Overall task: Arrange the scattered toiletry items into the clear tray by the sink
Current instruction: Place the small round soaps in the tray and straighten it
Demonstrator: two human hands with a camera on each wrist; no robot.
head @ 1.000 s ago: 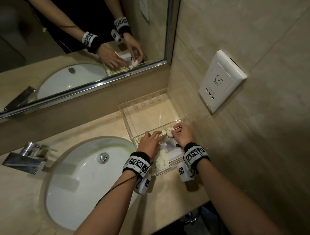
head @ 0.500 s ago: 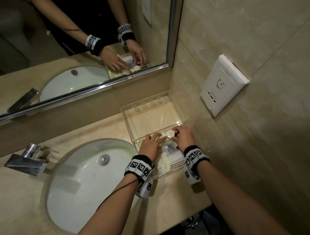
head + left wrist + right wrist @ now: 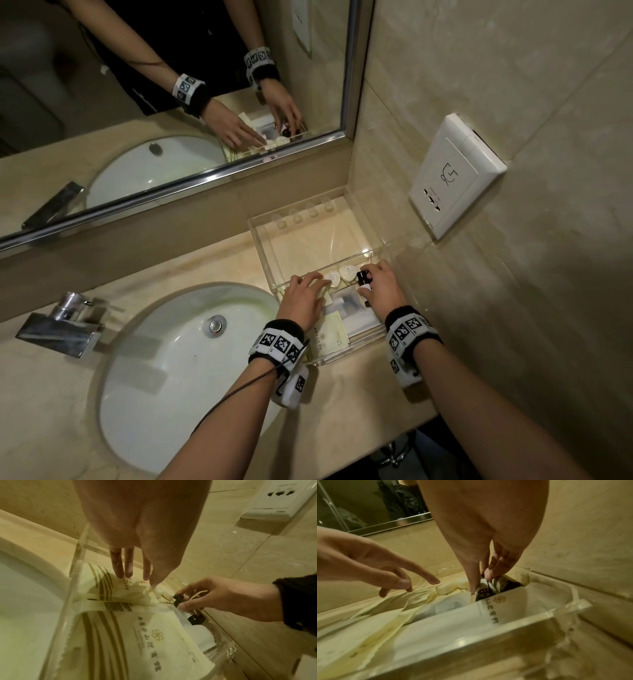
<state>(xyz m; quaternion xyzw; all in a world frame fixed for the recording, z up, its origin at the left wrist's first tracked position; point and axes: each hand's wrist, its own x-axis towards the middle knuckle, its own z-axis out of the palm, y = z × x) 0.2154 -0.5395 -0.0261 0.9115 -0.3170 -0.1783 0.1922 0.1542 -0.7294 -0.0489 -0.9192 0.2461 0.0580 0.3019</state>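
Observation:
The clear tray (image 3: 255,226) stands in the counter corner with two compartments; the far one holds nothing. The near one holds cream packets (image 3: 330,332), a white packet (image 3: 359,318), two round soaps (image 3: 348,274) and small black-capped bottles (image 3: 194,619). My left hand (image 3: 320,279) reaches in with straight fingers (image 3: 127,568), whose tips touch the packets (image 3: 120,635) beside the soaps (image 3: 445,588). At the tray's right wall, my right hand (image 3: 366,282) pinches a black-capped bottle (image 3: 362,276) between thumb and fingers. That bottle (image 3: 483,589) stands partly hidden behind the white packet.
An oval sink (image 3: 178,359) with a chrome faucet (image 3: 65,325) lies left of the tray. The mirror (image 3: 171,102) runs along the back wall. A white wall socket (image 3: 452,178) sits on the tiled wall at right. The counter's front edge is close under my forearms.
My right hand has left the round soap and shifted right onto the black-capped bottle. The two soaps now lie side by side, uncovered. My left hand has barely moved.

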